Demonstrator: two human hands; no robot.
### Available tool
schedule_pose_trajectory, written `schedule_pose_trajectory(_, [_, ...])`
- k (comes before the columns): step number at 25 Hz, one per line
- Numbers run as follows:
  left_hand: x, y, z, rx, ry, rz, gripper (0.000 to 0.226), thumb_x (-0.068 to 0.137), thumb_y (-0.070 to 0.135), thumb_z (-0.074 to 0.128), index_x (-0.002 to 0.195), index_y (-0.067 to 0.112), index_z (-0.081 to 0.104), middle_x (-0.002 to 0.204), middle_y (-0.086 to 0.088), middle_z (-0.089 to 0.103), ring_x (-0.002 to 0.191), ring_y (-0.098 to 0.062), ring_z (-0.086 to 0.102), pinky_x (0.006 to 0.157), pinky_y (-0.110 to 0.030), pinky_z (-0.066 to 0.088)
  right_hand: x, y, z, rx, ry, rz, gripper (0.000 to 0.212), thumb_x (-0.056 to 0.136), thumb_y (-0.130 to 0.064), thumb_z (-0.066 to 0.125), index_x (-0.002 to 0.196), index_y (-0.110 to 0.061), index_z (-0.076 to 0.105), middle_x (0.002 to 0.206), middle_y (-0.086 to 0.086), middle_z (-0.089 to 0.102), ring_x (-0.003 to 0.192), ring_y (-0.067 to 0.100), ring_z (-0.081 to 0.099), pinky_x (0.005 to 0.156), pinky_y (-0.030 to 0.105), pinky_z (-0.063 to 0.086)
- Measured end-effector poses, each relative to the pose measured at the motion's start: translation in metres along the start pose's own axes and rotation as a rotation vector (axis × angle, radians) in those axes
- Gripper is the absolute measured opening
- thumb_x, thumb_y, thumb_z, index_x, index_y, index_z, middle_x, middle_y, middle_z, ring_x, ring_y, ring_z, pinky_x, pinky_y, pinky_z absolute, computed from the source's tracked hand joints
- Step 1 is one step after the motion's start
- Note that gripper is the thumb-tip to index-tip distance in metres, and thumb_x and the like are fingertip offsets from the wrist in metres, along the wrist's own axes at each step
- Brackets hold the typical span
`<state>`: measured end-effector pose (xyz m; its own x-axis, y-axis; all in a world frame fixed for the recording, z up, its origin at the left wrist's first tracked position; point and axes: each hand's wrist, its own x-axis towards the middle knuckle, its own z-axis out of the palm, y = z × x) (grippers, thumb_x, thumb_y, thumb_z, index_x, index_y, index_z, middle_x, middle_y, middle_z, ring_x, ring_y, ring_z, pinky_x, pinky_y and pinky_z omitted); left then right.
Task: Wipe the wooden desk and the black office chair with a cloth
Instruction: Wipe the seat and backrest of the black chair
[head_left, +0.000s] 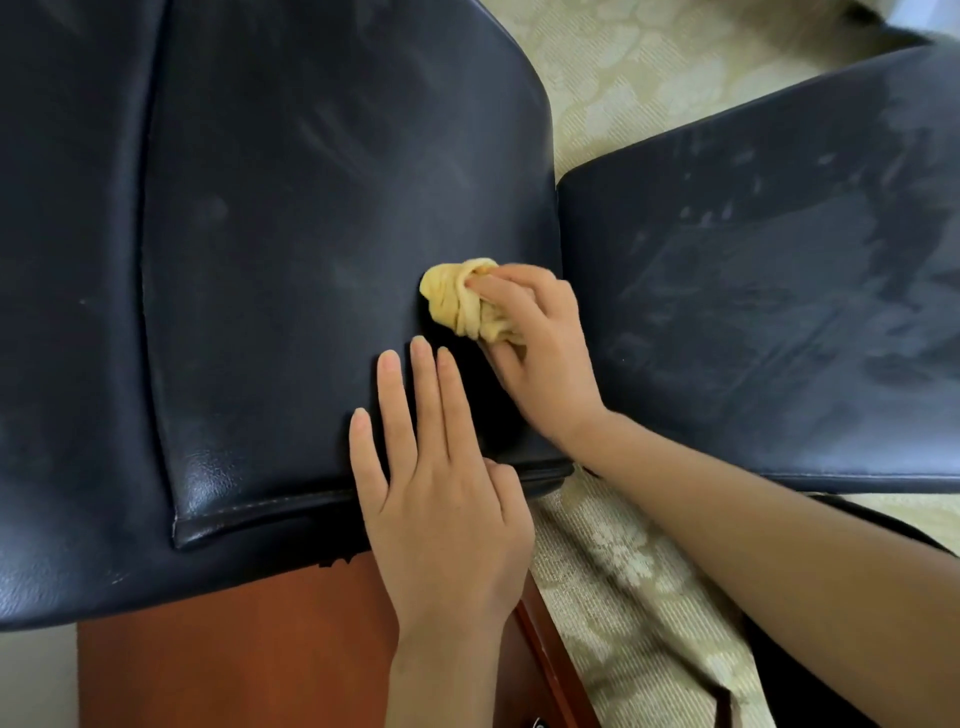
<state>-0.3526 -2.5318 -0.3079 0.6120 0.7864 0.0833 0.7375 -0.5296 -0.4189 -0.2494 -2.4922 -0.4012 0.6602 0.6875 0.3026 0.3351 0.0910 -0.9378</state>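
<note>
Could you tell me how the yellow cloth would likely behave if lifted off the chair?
The yellow cloth is probably floppy: it sits scrunched in soft folds in the right hand, so it would likely droop and unfurl. It seems light, one hand bunching it. On the glossy black chair cushion it should slide, not roll.

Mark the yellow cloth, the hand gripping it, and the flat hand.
yellow cloth (457, 299): head view, on its bunched folds clear of the fingers.
right hand (543, 358): head view, back of the gripping hand.
left hand (447, 512): head view, back of the flat hand.
</note>
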Motion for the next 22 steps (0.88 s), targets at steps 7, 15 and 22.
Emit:
schedule_pose_trajectory(7, [0.006, -0.003, 0.003, 0.058, -0.009, 0.01, 0.068, 0.082, 0.022, 0.027, 0.148, 0.005, 0.025, 0.158, -0.009, 0.016, 0.146, -0.026, 0.007, 0.116, -0.044, -0.002, 0.028, 0.045, 0.008, 0.046, 0.088, 0.437, 0.037, 0.087, 0.0, 0.052, 0.122, -0.013, 0.056, 0.119, 0.01, 0.052, 0.105, 0.021, 0.051, 0.085, 0.019, 0.036])
schedule_pose_trajectory(15, [0.007, -0.001, 0.007, 0.069, -0.002, -0.004, 0.068, 0.082, 0.021, 0.031, 0.149, 0.006, 0.025, 0.158, -0.009, 0.015, 0.146, -0.027, 0.005, 0.115, -0.046, 0.0, -0.072, 0.092, 0.004, 0.024, -0.368, 1.145, 0.036, 0.095, -0.01, 0.047, 0.13, -0.017, 0.045, 0.122, 0.012, 0.058, 0.111, 0.029, 0.053, 0.092, 0.035, 0.042])
schedule_pose_trajectory(22, [0.008, -0.004, 0.009, 0.076, 0.009, 0.005, 0.068, 0.083, 0.022, 0.028, 0.149, 0.007, 0.023, 0.158, -0.009, 0.014, 0.146, -0.027, 0.005, 0.115, -0.045, -0.002, -0.087, 0.077, 0.011, 0.178, -0.064, 1.172, 0.034, 0.094, -0.013, 0.047, 0.124, -0.027, 0.052, 0.105, -0.004, 0.058, 0.107, 0.021, 0.055, 0.093, 0.035, 0.045])
